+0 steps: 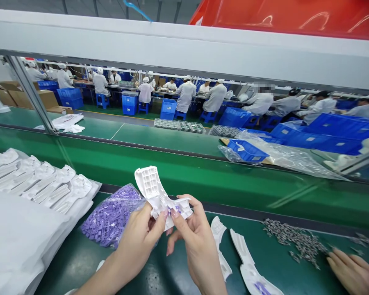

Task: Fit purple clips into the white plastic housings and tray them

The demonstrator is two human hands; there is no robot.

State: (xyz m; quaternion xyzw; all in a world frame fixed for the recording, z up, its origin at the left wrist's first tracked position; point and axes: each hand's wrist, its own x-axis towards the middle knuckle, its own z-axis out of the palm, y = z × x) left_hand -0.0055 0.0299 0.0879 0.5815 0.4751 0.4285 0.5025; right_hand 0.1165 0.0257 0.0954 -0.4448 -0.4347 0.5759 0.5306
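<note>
Nearest camera, head view: left hand (140, 231) and right hand (197, 231), both gripping white shell (152, 186) between them, long axis slanting from upper left down to right. Purple piece (177, 209) at thumb tips, right thumb nearer, partly covering it. Bag of purple pieces (109, 217) left; two loose shells (249, 270) right; beyond, heap of grey parts (295, 237), another person's hand (353, 270) near.

On the bench (160, 272), wrapped shells (53, 180) lay far left, with a filled bag (110, 217) just right of them. One shell (149, 182) sat between the hands (135, 237). Two loose shells (250, 273) lay farther right, then a pile of small parts (295, 237) near a co-worker's hand (353, 270). Behind the divider (89, 153) was a bin (249, 155).
</note>
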